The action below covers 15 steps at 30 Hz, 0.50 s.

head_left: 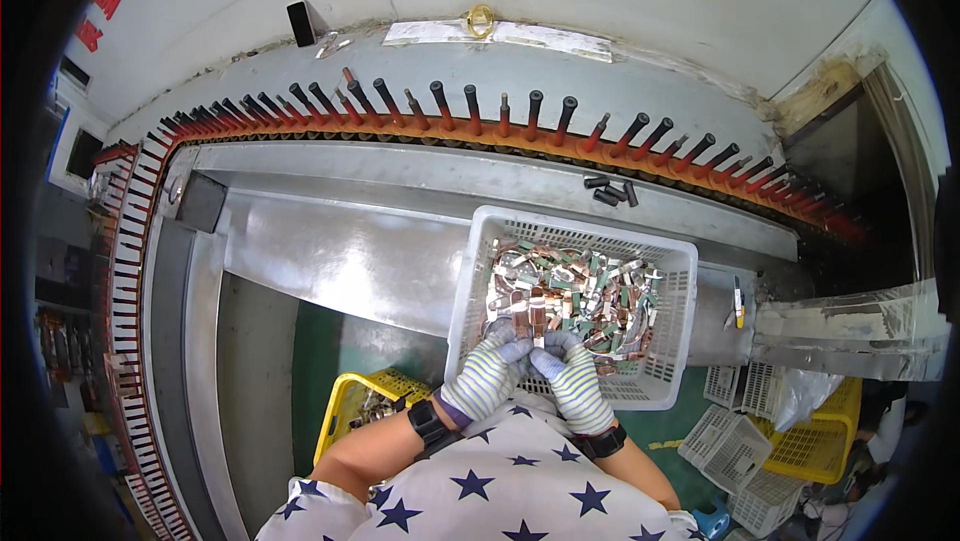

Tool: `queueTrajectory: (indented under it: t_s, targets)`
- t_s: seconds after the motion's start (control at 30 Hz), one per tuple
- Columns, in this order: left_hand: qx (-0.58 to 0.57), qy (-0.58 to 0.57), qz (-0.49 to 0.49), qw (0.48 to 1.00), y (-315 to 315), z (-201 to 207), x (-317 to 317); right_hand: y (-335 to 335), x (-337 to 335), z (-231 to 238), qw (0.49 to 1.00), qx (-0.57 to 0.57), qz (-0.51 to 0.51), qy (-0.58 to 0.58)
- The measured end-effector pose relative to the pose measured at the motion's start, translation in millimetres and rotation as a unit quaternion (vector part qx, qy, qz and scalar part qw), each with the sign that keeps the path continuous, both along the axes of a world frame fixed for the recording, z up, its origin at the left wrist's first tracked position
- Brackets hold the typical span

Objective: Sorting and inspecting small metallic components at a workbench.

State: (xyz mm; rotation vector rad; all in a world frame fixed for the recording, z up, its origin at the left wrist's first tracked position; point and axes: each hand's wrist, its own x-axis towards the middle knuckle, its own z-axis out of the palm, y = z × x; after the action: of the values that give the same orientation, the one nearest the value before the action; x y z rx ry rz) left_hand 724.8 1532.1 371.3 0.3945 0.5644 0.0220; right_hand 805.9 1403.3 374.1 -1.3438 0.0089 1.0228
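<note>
Gloved L hand (485, 379) & R hand (580, 391) reach over the near edge of a white crate (684, 291), pinching a brown-and-silver strip (537, 319) betw. fingertips, above piled metal pcs (610, 291). Bare steel bench (345, 261) opens to crate's L; narrower stretch at R bears a yellow-handled tool (739, 306). Beyond far rim, loose black caps (606, 197) sit near pegged orange rail (480, 138).

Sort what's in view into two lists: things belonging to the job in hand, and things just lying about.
Apparently in the job:
left hand and right hand, at a coppery strip
white crate
small metal pieces inside it

Seemingly lying about:
black cylinders
yellow ring
black rectangular object
</note>
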Motion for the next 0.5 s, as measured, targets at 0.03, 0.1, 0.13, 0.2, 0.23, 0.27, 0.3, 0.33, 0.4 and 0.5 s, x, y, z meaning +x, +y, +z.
queueTrajectory:
  t_s: [0.03,0.1,0.13,0.2,0.23,0.27,0.3,0.33,0.4,0.5]
  targets:
    - [-0.001,0.001,0.001,1.0,0.8,-2.0,-0.5,2.3,-0.2,-0.4,1.0,-0.002,0.004,-0.004]
    - [-0.021,0.008,0.012,1.0,2.3,-9.9,-0.6,5.5,-0.5,-2.5,1.0,-0.004,0.008,-0.008]
    - [-0.022,0.009,0.012,1.0,3.5,-12.7,-0.5,7.0,-0.8,-4.2,1.0,-0.012,0.011,-0.009]
    - [-0.036,0.015,0.022,0.999,5.0,-19.4,0.0,9.0,-0.7,-8.8,1.0,-0.021,0.011,-0.01]
    - [-0.037,0.015,0.02,0.999,5.2,-27.3,-0.6,9.4,-0.3,-11.6,1.0,-0.025,0.014,-0.011]
    - [-0.036,0.024,0.024,0.999,5.8,-35.3,-1.2,9.9,0.5,-13.7,0.999,-0.029,0.017,-0.012]
    - [-0.034,0.033,0.029,0.998,6.2,-42.9,-2.2,11.2,1.2,-15.0,0.999,-0.03,0.016,-0.012]
    - [-0.036,0.034,0.026,0.998,7.4,-44.4,-0.5,12.6,2.1,-16.7,1.0,-0.028,0.012,-0.006]
    - [-0.03,0.054,0.027,0.998,10.0,-47.2,3.3,15.9,5.1,-19.3,1.0,-0.027,0.006,-0.001]
    - [-0.018,0.069,0.028,0.997,14.2,-40.0,14.8,19.1,13.2,-25.6,1.0,-0.023,-0.002,0.021]
